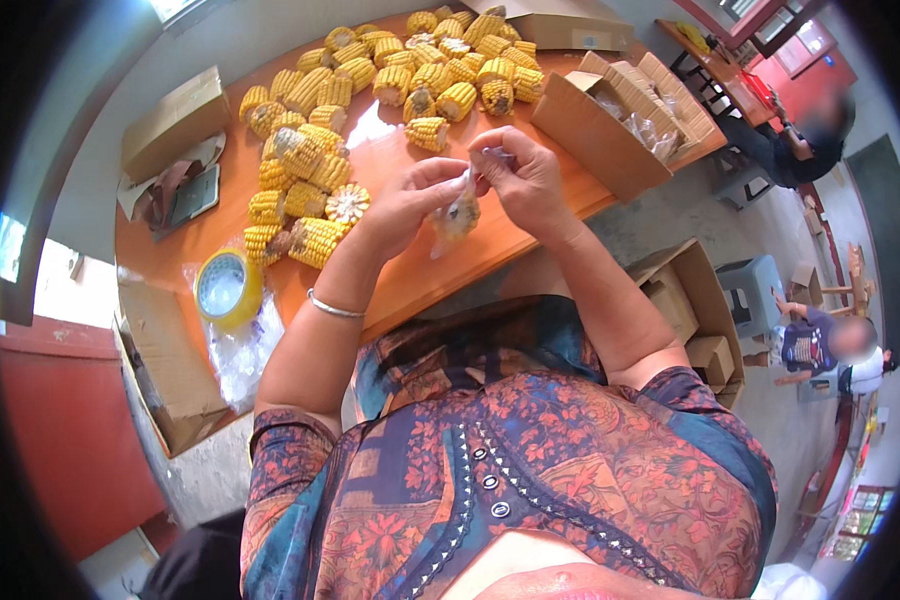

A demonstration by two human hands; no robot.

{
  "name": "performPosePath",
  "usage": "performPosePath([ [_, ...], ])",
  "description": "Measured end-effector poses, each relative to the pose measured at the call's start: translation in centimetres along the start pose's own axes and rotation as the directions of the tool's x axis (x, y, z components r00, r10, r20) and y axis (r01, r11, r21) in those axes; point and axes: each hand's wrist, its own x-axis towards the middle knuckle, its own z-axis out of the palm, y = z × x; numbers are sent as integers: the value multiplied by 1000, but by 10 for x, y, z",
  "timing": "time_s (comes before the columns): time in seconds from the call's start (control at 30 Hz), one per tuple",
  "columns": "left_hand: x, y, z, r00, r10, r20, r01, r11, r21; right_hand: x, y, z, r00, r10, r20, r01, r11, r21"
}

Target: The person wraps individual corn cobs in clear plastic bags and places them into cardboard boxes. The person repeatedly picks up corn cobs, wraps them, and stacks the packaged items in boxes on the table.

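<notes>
Above the table's front edge, my left hand [399, 204] and my right hand [523, 176] meet at a small clear plastic bag [461, 214]. The fingers of my left hand pinch its gathered neck, while my right hand grips the bunched end of the film. Something yellowish with a dark spot shows through the plastic, probably a piece of corn; my fingers partly hide the bag. Just beyond lies a cut piece of corn on the cob [426, 133]. Many more corn pieces [431, 75] spread over the back and left of the orange table [450, 281].
At left lie a tape roll [229, 289], clear plastic bags [247, 356] and a dark device [187, 195] near a cardboard box [176, 124]. An open carton [607, 127] holds plastic-wrapped things at right. Another carton [690, 315] is on the floor. Other people are farther right.
</notes>
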Motion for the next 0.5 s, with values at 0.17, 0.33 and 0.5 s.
performPosePath([
  [0.17,-1,-3,-6,995,-58,77,62,997,-52,0,-4,-3,998,57,22,-57,998,25],
  [0.33,1,-7,-10,1000,4,-6,-4,1000,27,2,-4,-4,995,98,11,-99,995,31],
  [0.5,2,-7,-4,950,290,-113,-171,792,586,3,-5,-7,986,164,26,-164,986,12],
])
